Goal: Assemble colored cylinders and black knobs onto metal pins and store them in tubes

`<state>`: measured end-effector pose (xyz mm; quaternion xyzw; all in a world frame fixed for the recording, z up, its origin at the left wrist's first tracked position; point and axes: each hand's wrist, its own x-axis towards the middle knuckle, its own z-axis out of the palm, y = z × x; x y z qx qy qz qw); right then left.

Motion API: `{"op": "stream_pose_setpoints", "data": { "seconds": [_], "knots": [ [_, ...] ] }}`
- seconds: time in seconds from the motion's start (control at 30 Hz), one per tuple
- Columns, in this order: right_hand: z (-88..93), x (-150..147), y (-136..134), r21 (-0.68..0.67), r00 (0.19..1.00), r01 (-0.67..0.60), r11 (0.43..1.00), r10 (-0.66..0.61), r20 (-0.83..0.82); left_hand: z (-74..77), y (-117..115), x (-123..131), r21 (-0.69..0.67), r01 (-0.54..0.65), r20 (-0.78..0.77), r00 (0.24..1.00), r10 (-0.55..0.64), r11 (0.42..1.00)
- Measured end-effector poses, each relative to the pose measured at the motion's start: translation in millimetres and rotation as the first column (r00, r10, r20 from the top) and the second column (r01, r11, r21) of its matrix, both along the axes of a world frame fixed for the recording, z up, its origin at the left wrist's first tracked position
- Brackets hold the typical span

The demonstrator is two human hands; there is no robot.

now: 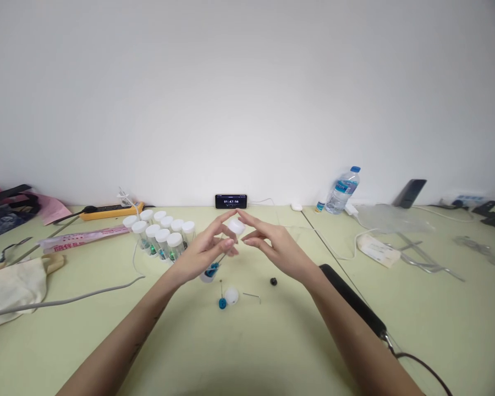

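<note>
A clear tube with blue parts in its lower end tilts up to the right, my left hand wrapped round it. Its white cap sits between the fingertips of both hands. The fingers of my right hand bend about the cap's right side, the index fingertip at its top; the exact contact is partly hidden. Nearer me on the table lie a blue round part with a thin shaft, a loose white cap, a small L-shaped hex key and a black knob-like piece.
Several white-capped clear tubes stand left of my hands. Behind are a phone with a timer and a water bottle. An orange power strip lies at left, a long black bar-shaped object at right. Cables cross both sides.
</note>
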<state>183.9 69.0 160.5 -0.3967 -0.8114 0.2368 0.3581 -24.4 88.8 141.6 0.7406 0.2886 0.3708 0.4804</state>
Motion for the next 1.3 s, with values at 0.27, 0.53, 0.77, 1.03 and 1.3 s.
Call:
{"op": "stream_pose_setpoints", "data": {
  "seconds": [0.27, 0.53, 0.77, 1.03, 1.3],
  "knots": [
    [0.2, 5, -4, -0.213, 0.932, 0.018, 0.977, 0.061, 0.358, 9.2, 3, -36, 0.408, -0.246, -0.521, 0.728, 0.445, 0.879],
    [-16.1, 5, 2, -0.364, 0.833, -0.007, 0.931, 0.207, 0.514, -1.0, 16, -44, 0.634, -0.163, -0.601, 0.511, 0.614, 0.756],
    [-20.8, 7, 4, -0.410, 0.784, -0.021, 0.912, 0.269, 0.559, -14.5, 25, -48, 0.767, -0.056, -0.594, 0.317, 0.740, 0.639],
    [-28.7, -4, 1, -0.320, 0.763, -0.069, 0.945, 0.257, 0.593, -10.1, 16, -44, 0.791, -0.051, -0.593, 0.184, 0.784, 0.610],
    [-80.3, -35, 6, -0.223, 0.638, -0.085, 0.971, 0.225, 0.736, -9.8, 14, -41, 0.791, -0.083, -0.581, 0.204, 0.788, 0.606]
  ]
}}
